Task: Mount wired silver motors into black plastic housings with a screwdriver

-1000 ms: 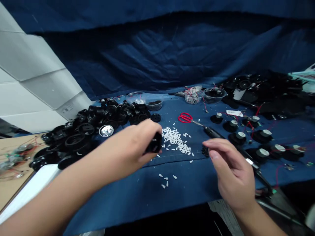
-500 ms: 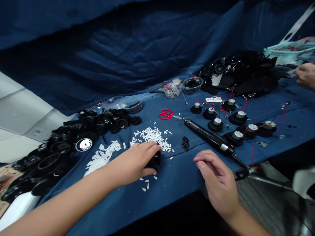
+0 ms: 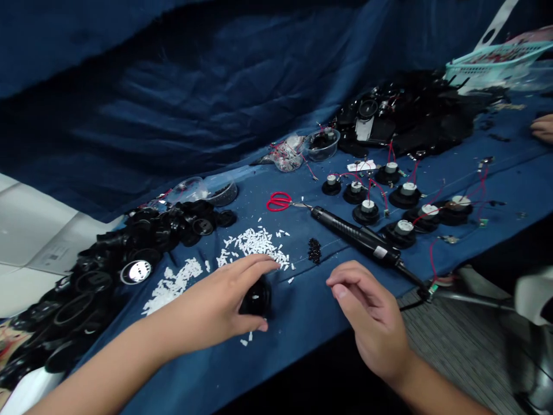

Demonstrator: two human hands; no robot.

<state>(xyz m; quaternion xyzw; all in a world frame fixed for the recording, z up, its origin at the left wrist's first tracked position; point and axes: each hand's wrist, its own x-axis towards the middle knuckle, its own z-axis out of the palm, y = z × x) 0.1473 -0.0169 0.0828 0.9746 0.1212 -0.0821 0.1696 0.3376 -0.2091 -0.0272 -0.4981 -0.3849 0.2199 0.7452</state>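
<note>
My left hand (image 3: 224, 305) grips a round black plastic part (image 3: 256, 300) and rests it on the blue cloth (image 3: 302, 311), beside a scatter of small white pieces (image 3: 254, 242). My right hand (image 3: 367, 317) hovers just right of it with fingers loosely curled and nothing in them. A small cluster of black screws (image 3: 314, 250) lies between the hands and a black electric screwdriver (image 3: 358, 237).
A heap of black round parts (image 3: 129, 248) fills the left. Red scissors (image 3: 279, 202), clear bowls (image 3: 322, 144) and several black motor units with red wires (image 3: 404, 196) lie behind. Another person's hand (image 3: 543, 128) shows at the far right, near a teal basket (image 3: 488, 63).
My left hand came down from above the white pieces and set the black part on the cloth. The view swung right and down; my right hand stayed close, fingers curled.
</note>
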